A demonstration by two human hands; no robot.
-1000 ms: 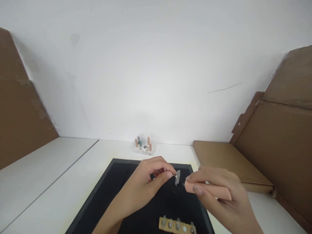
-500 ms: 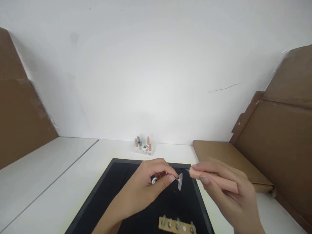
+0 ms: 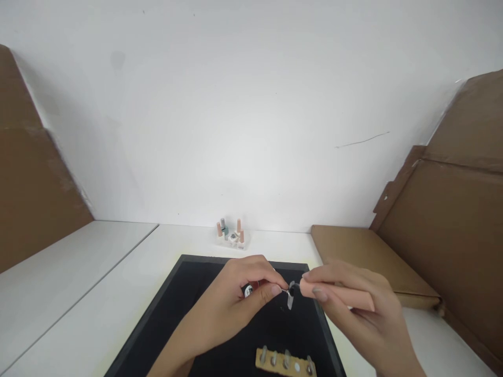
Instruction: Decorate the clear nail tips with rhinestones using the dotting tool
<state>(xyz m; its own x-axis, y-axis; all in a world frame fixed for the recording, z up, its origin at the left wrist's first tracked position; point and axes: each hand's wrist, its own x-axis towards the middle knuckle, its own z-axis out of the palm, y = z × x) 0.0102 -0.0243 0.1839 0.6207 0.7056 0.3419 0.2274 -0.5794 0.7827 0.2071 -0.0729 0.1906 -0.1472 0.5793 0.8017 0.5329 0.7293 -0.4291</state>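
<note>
My left hand point(image 3: 239, 293) pinches a thin metal stem between thumb and fingertips. At the stem's end is a clear false nail tip point(image 3: 290, 302), held upright on edge. Tucked in the same palm is a small round thing with a black and white face point(image 3: 248, 290); most of it is hidden by the fingers. My right hand point(image 3: 365, 309) is closed around the long pink cap of a nail polish brush point(image 3: 334, 294). The brush's dark bristles meet the nail tip near its upper part, where a dark patch shows.
Under the hands lies a black mat point(image 3: 231, 351). A tan strip point(image 3: 281, 362) bearing several clear nail tips on stands lies near its front edge. Behind, a clear tray point(image 3: 231, 245) holds several small bottles. Cardboard boxes point(image 3: 377, 256) stand at the right, before a white wall.
My right hand has moved left and slightly down, bringing the brush from beside the nail tip onto it. A dark patch now shows there. My left hand has stayed nearly still.
</note>
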